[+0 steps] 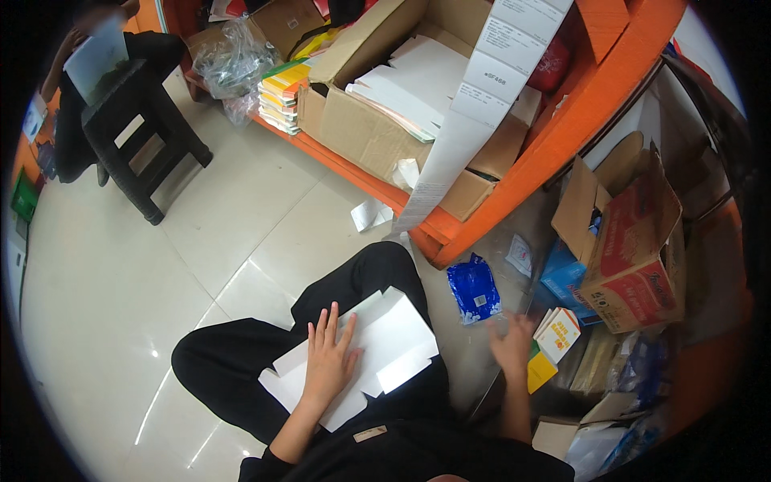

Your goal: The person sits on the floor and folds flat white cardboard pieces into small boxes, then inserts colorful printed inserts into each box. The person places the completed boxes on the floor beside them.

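Note:
A white unfolded carton [393,329] with cut flaps lies across my lap, its plain side up. My left hand [328,361] rests flat on it, fingers stretched out and spread. Off to the right, my right hand [511,344] is held above the floor, apart from the carton, its fingers blurred. Just beyond it lies a blue plastic packet [474,291] with a white label. Close to its right side are small yellow-and-white boxes [554,341]. Whether the right fingers hold anything cannot be made out.
An orange shelf [321,157] ahead bears an open cardboard box [361,132] of white flat cartons and a stack of yellow cartons [281,96]. A long label strip [482,96] hangs down. Another open box [634,249] stands right. A person sits behind a black stool [144,132].

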`<state>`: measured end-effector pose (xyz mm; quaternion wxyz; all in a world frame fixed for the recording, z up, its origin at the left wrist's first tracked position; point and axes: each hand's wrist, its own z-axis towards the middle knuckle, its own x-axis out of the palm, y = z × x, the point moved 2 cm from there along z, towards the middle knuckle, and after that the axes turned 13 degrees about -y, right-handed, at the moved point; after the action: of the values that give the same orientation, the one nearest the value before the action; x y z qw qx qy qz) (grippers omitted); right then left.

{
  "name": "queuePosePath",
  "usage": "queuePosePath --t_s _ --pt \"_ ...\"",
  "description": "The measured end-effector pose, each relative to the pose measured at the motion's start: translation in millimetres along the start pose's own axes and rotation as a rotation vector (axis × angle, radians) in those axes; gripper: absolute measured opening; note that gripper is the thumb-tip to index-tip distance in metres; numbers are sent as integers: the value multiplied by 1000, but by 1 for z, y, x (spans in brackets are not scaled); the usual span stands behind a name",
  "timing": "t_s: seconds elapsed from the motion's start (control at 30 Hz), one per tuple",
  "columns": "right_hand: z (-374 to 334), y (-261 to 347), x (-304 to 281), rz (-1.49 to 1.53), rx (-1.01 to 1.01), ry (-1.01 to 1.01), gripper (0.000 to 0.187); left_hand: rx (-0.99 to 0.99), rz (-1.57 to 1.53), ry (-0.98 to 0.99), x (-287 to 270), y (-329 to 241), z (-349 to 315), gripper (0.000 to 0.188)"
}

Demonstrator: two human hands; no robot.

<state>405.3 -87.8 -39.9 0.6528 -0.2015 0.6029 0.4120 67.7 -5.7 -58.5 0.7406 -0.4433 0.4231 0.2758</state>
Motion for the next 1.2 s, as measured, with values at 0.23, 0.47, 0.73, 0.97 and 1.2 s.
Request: queuePosePath --t_s 0.23,0.47,0.73,0.97,1.2 --pt "-27 103 46 805 71 535 30 -5 -318 -158 -9 -19 9 19" --pt "3 166 -19 923 -549 203 18 -33 -590 45 -83 -12 54 13" --pt "60 217 -79 1453 -238 57 15 130 -237 -705 -184 -24 108 49" --pt "61 308 -21 1876 -57 -140 13 -399 -906 -663 -148 69 121 78" --pt "55 342 12 1733 -294 -105 19 -476 -1519 -562 -134 102 137 43"
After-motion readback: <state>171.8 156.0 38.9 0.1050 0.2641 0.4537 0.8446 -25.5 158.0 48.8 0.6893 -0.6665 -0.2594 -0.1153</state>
